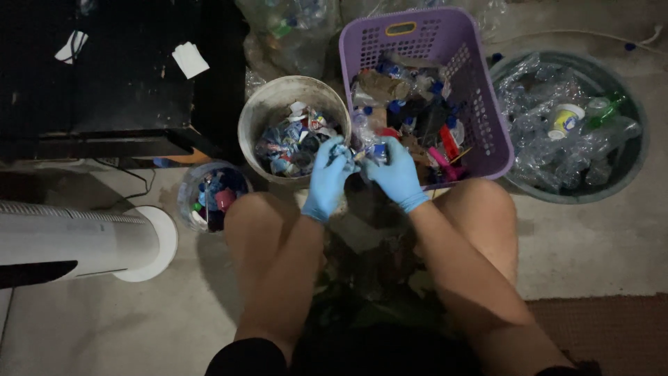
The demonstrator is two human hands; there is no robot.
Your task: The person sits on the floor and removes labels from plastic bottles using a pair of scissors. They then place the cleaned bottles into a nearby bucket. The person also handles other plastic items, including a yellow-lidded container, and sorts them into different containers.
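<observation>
Four containers stand on the floor: one white bucket [268,115], one purple basket [487,104], one round green tub [630,163], one small clear tub [191,188]. Left hand [327,182] and right hand [395,174], both blue-gloved, are curled around one small crumpled plastic bottle [367,152], pinching it between them, above the bucket's rim.

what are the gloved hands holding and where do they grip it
Both hands, left and right, hold a small clear plastic bottle between them; the exact grip points cannot be told.
</observation>
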